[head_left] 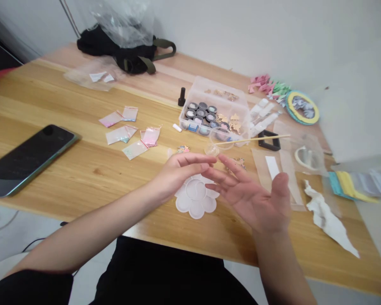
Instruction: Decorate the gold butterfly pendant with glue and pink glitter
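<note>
Both hands are raised over a white flower-shaped palette (196,202) on the wooden table. My left hand (184,168) reaches in from the left with its fingers stretched out, holding nothing. Palm up and fingers spread, my right hand (250,190) is also without any object. The fingertips of the two hands meet or nearly meet above the palette's upper right edge. Just beyond them, a thin wooden stick (254,139) lies across a small clear cup (212,149). Small colourful pieces (183,149) lie behind my left hand.
A clear box (216,99) of small round pots stands behind, beside a black bottle (182,97). Several small packets (135,149) and a phone (30,159) lie left. On the right are a black frame (269,140), crumpled tissue (328,216) and a yellow-rimmed round dish (302,107).
</note>
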`<action>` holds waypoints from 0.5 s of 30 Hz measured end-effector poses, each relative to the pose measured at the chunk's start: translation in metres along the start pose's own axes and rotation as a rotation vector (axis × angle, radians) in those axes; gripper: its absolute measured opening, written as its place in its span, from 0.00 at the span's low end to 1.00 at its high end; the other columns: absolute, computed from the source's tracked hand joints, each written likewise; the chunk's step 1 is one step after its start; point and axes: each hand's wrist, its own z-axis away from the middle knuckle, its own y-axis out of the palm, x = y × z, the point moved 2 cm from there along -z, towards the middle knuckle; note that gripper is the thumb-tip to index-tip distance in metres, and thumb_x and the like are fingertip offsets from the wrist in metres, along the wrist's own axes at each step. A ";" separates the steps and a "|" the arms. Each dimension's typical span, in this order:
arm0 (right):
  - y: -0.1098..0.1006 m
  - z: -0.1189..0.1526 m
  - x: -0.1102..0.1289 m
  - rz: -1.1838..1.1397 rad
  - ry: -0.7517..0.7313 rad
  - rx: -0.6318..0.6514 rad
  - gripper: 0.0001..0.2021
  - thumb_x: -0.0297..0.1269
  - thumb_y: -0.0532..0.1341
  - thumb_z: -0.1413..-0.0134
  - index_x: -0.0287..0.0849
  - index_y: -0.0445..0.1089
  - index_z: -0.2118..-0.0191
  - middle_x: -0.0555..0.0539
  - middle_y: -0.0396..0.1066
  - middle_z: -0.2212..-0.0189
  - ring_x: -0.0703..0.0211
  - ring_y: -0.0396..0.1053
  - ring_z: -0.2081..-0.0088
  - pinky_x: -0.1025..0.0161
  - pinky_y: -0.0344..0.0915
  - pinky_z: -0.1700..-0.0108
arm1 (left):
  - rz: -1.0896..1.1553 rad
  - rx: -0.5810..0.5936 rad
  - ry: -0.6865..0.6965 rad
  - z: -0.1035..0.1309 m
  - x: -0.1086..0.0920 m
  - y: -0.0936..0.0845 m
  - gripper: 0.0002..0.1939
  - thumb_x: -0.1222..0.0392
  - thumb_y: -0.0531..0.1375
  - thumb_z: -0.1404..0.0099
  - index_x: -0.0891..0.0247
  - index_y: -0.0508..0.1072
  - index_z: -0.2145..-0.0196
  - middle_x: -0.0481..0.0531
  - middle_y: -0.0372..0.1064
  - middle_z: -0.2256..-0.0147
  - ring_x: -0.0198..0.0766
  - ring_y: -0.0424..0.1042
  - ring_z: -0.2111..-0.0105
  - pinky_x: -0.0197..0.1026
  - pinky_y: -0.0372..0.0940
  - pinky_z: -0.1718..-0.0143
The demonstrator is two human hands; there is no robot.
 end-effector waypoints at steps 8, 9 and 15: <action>-0.002 -0.001 0.003 -0.045 0.037 -0.053 0.43 0.77 0.40 0.44 0.55 0.67 0.38 0.44 0.71 0.39 0.42 0.57 0.31 0.38 0.57 0.36 | -0.008 -0.005 0.043 0.002 -0.002 0.000 0.13 0.50 0.72 0.45 0.58 0.84 0.64 0.53 0.82 0.59 0.42 0.79 0.60 0.43 0.69 0.58; -0.002 -0.001 0.003 -0.046 0.034 -0.050 0.43 0.76 0.40 0.44 0.55 0.67 0.38 0.44 0.71 0.39 0.42 0.58 0.31 0.38 0.57 0.36 | -0.043 -0.013 0.059 0.002 -0.002 0.000 0.13 0.50 0.71 0.45 0.58 0.84 0.64 0.53 0.82 0.59 0.42 0.79 0.60 0.44 0.69 0.58; -0.001 0.000 0.001 0.001 0.004 -0.019 0.41 0.75 0.43 0.43 0.55 0.66 0.37 0.44 0.72 0.40 0.42 0.60 0.33 0.39 0.56 0.35 | -0.256 -0.086 0.205 0.001 -0.006 0.001 0.08 0.57 0.69 0.43 0.59 0.83 0.65 0.53 0.81 0.60 0.41 0.78 0.58 0.46 0.70 0.53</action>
